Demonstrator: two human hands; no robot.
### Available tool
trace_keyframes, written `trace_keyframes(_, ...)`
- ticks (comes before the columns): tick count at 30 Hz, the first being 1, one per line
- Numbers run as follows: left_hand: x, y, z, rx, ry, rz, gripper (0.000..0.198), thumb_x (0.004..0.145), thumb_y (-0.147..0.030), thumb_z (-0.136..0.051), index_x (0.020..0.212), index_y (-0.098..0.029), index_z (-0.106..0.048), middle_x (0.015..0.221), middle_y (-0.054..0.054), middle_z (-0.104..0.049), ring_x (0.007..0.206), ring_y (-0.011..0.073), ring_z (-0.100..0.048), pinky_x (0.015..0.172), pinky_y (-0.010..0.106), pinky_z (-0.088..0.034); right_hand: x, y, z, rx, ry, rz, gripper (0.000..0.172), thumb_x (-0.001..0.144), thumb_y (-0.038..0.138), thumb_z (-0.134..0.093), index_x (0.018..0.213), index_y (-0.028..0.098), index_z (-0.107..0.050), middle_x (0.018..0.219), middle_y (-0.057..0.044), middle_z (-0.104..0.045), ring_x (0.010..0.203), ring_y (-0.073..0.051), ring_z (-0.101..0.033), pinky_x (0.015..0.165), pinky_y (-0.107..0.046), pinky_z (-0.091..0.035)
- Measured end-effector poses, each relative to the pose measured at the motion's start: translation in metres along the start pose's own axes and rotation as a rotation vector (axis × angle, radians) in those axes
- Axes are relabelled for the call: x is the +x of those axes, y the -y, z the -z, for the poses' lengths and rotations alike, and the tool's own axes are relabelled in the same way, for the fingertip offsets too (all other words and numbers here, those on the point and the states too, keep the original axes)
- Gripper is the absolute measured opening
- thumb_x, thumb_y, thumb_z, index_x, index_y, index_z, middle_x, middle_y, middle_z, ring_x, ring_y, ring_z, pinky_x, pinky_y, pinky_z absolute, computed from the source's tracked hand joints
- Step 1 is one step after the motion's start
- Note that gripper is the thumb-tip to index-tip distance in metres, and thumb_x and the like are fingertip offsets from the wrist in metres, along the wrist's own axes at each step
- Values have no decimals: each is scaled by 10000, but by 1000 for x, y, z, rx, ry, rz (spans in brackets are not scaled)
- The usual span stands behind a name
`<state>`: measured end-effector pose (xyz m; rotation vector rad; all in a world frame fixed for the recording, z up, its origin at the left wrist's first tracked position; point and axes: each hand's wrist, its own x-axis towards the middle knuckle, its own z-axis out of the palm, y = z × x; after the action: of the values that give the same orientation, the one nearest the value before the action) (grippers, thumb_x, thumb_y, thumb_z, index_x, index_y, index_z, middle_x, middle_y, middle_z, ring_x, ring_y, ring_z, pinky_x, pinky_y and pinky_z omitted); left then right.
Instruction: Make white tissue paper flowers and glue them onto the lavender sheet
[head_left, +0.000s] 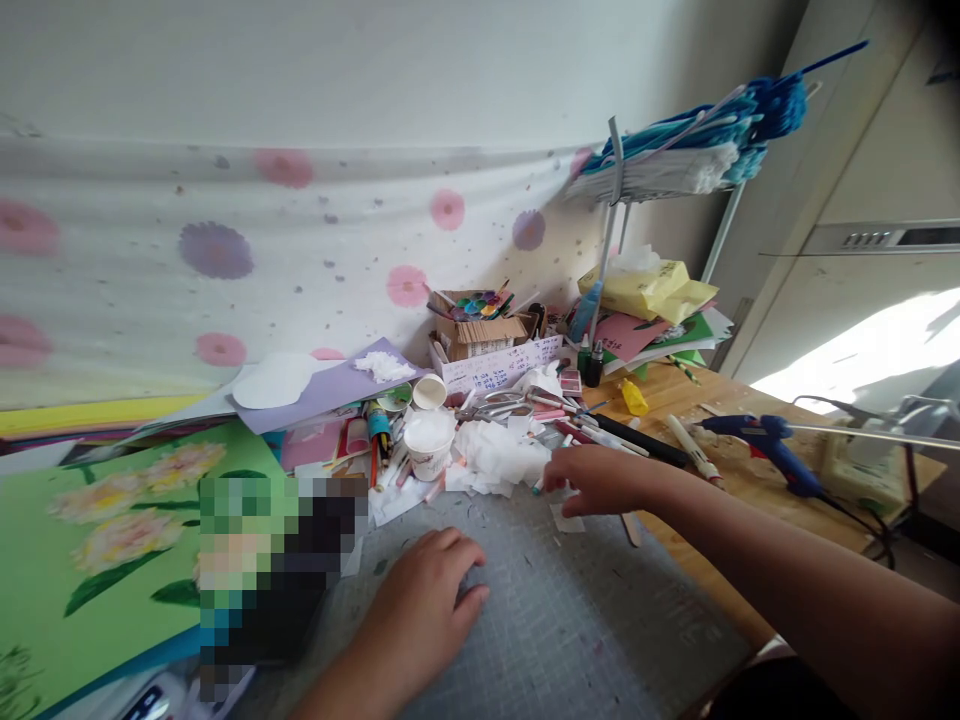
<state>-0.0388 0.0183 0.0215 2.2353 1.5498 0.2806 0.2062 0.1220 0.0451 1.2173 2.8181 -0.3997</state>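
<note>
My left hand [429, 598] lies on the grey cutting mat [555, 620], fingers loosely bent and thumb apart, with nothing in it. Reaching in from the right, my right hand [596, 478] is over the mat's far edge, fingers apart and pointing left, and I see nothing in its grasp. Close to its fingertips are a heap of white paper pieces [499, 455] and several markers [566, 430]. Below it are a small pale paper scrap [566, 520] and a wooden stick [630, 530]. A white paper cup [429, 445] stands left of the heap.
Green paper with flower pictures [135, 520] covers the left side, beside a pixelated dark object [292, 590]. A cardboard box [487, 365] of art supplies stands behind. On the right are a blue glue gun [780, 450], a yellow tissue pack [637, 285] and blue pipe cleaners [697, 130].
</note>
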Motion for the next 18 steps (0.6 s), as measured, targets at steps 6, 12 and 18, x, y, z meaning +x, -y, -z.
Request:
trace_keyframes(6,-2,1,-3,39,-17,-25,163,787,-244,-570,933,-233,-642,969,27,-633,938,211,-561,811,301,-413,-8,0,-28,-9,30,-21,103,670,138,-576,751,156,-636,790,-56,-654,718,-192,-588,602,-252,-361)
trace_keyframes(12,-4,1,-4,55,-14,-28,174,791,-256,-575,951,-231,-640,988,27,-630,952,212,-557,820,304,-418,-13,-1,-32,0,19,29,115,692,98,-519,721,158,-612,819,-65,-642,757,-191,-578,647,-256,-362)
trace_keyframes(18,-4,0,-4,61,-8,-34,177,793,-260,-575,954,-231,-642,984,31,-629,955,215,-557,829,311,-422,-15,2,-26,66,-3,20,121,673,70,-520,664,157,-604,694,-34,-634,637,-153,-547,583,-235,-342)
